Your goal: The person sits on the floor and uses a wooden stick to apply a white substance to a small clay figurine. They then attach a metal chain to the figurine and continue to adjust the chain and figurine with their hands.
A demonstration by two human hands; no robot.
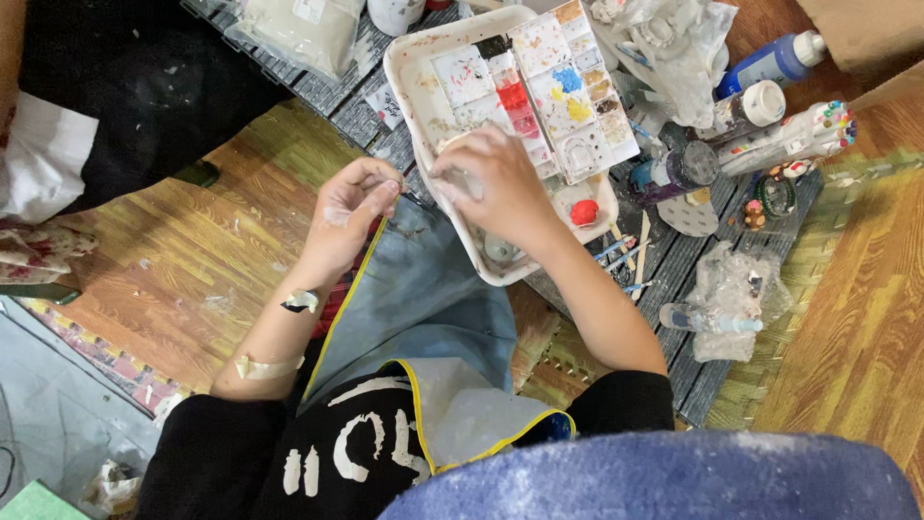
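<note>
Blue-grey apron [423, 299] lies below both hands: left hand [348, 207] pinches something tiny, right hand [496, 183] curls closed over white tray [409, 91], its contents hidden.

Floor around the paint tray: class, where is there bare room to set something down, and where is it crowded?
Bare wood floor lies beyond the left hand, bordered by dark cloth. More shows at the right edge. Crowded: the right hand rests on the tray, and bottles cluster past it.

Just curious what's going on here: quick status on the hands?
Left hand pinching something small, fingers closed. Right hand resting on white tray beside paint palette. Red ball close by, untouched.
</note>
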